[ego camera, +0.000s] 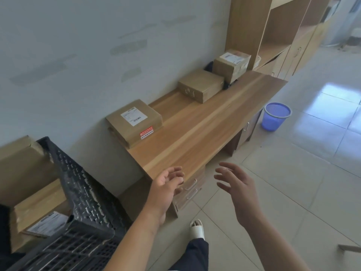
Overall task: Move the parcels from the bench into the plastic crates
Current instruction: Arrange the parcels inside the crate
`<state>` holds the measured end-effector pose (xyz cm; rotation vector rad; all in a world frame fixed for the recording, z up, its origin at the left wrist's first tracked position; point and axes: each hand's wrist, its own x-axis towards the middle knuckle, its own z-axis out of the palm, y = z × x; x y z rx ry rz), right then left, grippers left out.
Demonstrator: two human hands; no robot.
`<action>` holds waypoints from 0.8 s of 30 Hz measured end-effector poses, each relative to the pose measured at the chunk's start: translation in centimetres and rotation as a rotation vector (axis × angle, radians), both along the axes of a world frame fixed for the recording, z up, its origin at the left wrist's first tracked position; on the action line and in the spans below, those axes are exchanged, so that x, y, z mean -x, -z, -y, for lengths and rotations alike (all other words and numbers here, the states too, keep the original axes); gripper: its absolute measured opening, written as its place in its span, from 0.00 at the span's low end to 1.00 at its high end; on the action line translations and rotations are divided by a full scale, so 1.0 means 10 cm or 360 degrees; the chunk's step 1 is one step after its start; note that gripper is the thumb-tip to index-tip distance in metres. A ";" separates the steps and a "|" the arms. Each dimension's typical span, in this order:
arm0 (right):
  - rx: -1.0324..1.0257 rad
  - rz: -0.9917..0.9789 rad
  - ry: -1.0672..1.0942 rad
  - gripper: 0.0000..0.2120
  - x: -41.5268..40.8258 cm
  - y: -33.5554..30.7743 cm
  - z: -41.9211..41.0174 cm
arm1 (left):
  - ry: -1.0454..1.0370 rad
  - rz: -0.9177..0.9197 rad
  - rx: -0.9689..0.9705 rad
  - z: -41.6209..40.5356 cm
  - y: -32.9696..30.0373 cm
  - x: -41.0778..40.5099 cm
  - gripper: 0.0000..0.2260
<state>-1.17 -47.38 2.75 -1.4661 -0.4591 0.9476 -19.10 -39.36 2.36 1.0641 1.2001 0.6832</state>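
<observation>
Three cardboard parcels stand along the wall side of the wooden bench (197, 133). The nearest parcel (134, 122) is flat, with a white label and a red sticker. A plain brown parcel (201, 85) sits further along, and a taller labelled parcel (231, 64) stands at the far end. A black plastic crate (86, 204) at the lower left holds cardboard parcels (35, 212). My left hand (168, 184) and my right hand (234, 184) hover empty with relaxed fingers over the bench's near end, short of the nearest parcel.
A blue waste basket (274, 116) stands on the tiled floor beside the bench. Wooden shelving (277, 36) rises beyond the far end. Drawers (191, 190) sit under the bench's near end. My foot in a white slipper (197, 227) is on the floor.
</observation>
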 end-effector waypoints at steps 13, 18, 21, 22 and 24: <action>0.0253 0.0055 -0.0234 0.06 -0.94 -0.01 -2.00 | -0.0342 -0.0061 0.0079 -2.13 0.25 -0.50 0.10; 0.0389 0.0045 -0.0444 0.06 -0.96 0.08 -2.64 | -0.0595 -0.0163 0.0196 -2.58 0.49 -0.21 0.13; 0.0447 0.0118 -0.0641 0.07 -0.93 0.16 -3.13 | -0.0655 -0.0215 0.0312 -2.82 0.64 0.01 0.29; 0.0474 0.0156 -0.0711 0.07 -0.92 0.21 -3.31 | -0.0713 -0.0250 0.0342 -2.90 0.69 0.08 0.32; 0.0533 0.0242 -0.0866 0.08 -0.89 0.34 -3.70 | -0.0830 -0.0283 0.0371 -3.06 0.79 0.20 0.35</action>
